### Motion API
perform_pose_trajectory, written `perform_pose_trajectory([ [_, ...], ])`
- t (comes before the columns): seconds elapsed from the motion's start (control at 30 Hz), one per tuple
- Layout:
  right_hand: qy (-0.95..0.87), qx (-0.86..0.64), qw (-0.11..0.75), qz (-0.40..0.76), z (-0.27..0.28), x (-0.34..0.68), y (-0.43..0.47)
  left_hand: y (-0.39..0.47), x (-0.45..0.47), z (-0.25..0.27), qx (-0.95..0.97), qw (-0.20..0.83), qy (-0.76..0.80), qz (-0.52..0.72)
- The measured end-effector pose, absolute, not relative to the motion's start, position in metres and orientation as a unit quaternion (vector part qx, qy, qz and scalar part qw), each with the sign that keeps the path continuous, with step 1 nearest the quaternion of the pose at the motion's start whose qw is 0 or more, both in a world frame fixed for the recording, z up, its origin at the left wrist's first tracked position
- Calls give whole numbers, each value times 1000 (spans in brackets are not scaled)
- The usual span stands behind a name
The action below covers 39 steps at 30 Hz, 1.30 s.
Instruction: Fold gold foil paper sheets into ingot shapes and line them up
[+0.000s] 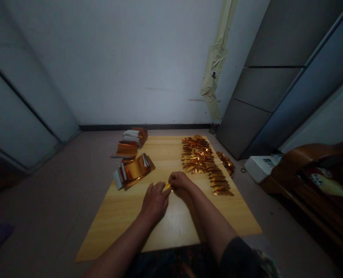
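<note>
Near the middle of the wooden table (125, 216), a small piece of gold foil paper (168, 186) shows between my hands. My left hand (156, 200) has its fingers bent and pressed against the foil's left side. With the fingertips pinched together, my right hand (178, 180) grips the foil from the right. Most of the piece is hidden by fingers. To the left lies a stack of gold foil sheets (135, 168) with pale backs. Rows of folded gold foil pieces (197, 152) run along the right, and a shorter row (220, 181) reaches nearer me.
More foil sheets (127, 149) and a pale-backed bundle (135, 135) sit at the far left corner. Beyond the right edge is a heap of folded foil (226, 162). A white box (261, 168), a wooden seat (304, 193) and a grey fridge-like cabinet (264, 85) stand to the right.
</note>
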State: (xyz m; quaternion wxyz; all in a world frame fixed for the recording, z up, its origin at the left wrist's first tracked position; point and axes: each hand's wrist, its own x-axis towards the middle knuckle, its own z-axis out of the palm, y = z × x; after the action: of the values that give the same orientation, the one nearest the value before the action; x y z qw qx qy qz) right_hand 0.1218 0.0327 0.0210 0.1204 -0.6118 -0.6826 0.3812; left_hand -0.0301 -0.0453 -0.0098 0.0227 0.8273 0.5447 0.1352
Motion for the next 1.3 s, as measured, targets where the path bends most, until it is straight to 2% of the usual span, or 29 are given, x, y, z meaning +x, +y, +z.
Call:
perform_pose_trajectory([
  [0.13,-677,-624,91,379,20,117,37,-51,-32,-9,826,15,549,130],
  [0.57,-678,-704,41,210,17,92,31,-54,-27,-3,814,29,571,97],
  [0.8,-677,-699,23,228,17,97,28,-52,-25,0,819,23,567,82],
  [1.3,-694,-676,64,239,18,108,20,-52,-29,-5,813,35,571,112],
])
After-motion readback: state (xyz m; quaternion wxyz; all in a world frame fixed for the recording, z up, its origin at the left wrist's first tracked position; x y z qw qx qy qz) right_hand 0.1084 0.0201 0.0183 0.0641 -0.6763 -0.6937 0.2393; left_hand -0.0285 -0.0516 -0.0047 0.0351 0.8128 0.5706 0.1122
